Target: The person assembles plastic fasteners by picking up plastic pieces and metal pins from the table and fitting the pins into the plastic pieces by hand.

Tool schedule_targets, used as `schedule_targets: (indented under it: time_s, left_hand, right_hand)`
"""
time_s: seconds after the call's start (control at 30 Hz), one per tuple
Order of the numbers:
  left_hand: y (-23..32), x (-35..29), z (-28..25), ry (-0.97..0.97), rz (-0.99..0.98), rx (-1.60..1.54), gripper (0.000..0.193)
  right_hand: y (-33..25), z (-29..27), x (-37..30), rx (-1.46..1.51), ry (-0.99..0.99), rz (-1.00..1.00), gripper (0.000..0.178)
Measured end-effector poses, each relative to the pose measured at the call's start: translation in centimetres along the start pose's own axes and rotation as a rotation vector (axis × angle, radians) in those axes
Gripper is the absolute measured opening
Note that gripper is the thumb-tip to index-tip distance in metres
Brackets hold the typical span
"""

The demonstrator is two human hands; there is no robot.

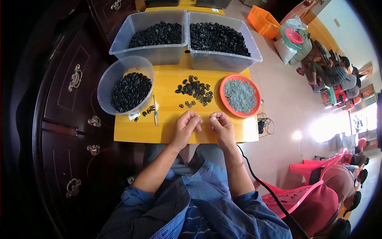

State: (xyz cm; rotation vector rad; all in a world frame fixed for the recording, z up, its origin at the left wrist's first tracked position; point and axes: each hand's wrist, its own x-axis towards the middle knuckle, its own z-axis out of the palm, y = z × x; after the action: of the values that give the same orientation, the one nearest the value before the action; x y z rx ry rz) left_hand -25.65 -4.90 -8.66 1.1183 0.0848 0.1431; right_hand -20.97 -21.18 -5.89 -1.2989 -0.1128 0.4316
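My left hand (pixel 186 128) and my right hand (pixel 223 128) face each other above the front edge of the yellow table (pixel 171 137). The fingers of both are curled in a pinch, and anything between them is too small to make out. Just beyond lies a loose heap of small black oval pieces with holes (pixel 195 88). To the right, an orange-red dish (pixel 223 108) holds many small shiny metal pieces (pixel 240 95). On the left stands a round clear tub (pixel 104 99) of black oval pieces (pixel 132 91), with a few more beside it.
A thin screwdriver-like tool (pixel 156 117) lies by the tub. Two clear bins (pixel 159 51) of black pieces fill the table's far side. Dark drawers (pixel 63 99) stand left. A black cable (pixel 254 175) passes my right arm; pink chairs (pixel 294 195) and seated people are at right.
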Motion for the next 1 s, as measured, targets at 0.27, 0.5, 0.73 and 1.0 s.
schedule_targets:
  time_s: [0.27,0.5,0.73,1.0]
  left_hand:
    - [-0.5,0.2,-0.2,-0.042,0.043,0.029,0.009]
    - [-0.6,0.1,0.2,0.0,0.059,0.045,0.009]
    - [-0.5,0.0,0.6,0.016,0.059,0.063,0.009]
    - [-0.9,-0.1,0.8,0.021,0.083,0.15,0.01]
  right_hand:
    - [1.5,0.5,0.1,0.074,-0.055,0.057,0.005]
    - [1.3,0.6,-0.1,0.082,-0.045,0.058,0.008]
    - [1.4,0.6,-0.2,0.071,-0.065,0.079,0.008]
    - [1.7,0.3,-0.3,0.079,-0.074,0.027,0.009]
